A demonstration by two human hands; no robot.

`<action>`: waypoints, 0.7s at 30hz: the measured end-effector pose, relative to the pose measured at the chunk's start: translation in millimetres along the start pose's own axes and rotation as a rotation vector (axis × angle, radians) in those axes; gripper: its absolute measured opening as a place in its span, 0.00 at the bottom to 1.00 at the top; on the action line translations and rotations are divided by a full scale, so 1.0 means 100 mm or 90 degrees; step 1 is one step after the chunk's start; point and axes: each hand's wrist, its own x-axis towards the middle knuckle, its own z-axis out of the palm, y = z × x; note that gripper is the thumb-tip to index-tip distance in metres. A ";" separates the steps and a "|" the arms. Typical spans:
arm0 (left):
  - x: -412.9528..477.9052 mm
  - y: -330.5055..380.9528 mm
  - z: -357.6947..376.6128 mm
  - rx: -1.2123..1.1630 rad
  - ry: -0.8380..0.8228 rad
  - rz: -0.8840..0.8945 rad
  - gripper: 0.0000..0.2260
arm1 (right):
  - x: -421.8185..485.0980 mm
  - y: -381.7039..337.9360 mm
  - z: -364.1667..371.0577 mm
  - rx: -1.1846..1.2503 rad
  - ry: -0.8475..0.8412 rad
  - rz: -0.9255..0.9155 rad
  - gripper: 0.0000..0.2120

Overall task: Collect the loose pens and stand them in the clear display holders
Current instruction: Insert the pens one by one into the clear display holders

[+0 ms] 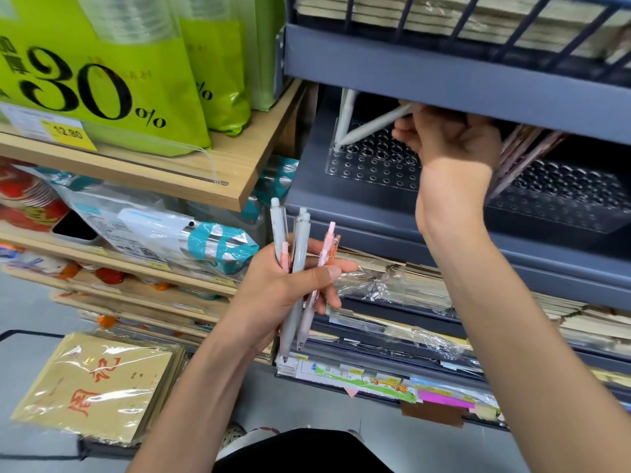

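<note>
Pinches with the right hand (pixel 450 141), fingers curled, a smooth slanted white pen (pixel 375 126), tip in a round hole at the far-left corner of the clear perforated holder (pixel 375 172), beside one upright white pen (pixel 346 112). Below that holder, grips in the left hand (pixel 286 291) a bundle of loose pens (pixel 300 244), at least four, grey and pink. Right of it, a second clear holder (pixel 573 203) with pinkish pens (pixel 522 155) leaning.
</note>
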 end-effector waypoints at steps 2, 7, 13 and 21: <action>0.00 -0.01 0.02 0.004 -0.001 -0.002 0.12 | 0.03 0.03 0.02 -0.042 0.001 -0.003 0.08; 0.00 -0.03 0.03 0.003 -0.007 -0.009 0.11 | 0.13 0.09 0.12 -0.173 0.003 0.016 0.03; 0.00 -0.04 0.01 0.008 -0.013 -0.006 0.06 | 0.25 0.21 0.29 -0.394 -0.035 -0.036 0.10; 0.00 0.01 -0.01 0.002 -0.009 -0.009 0.09 | 0.31 0.28 0.36 -0.564 -0.107 -0.085 0.24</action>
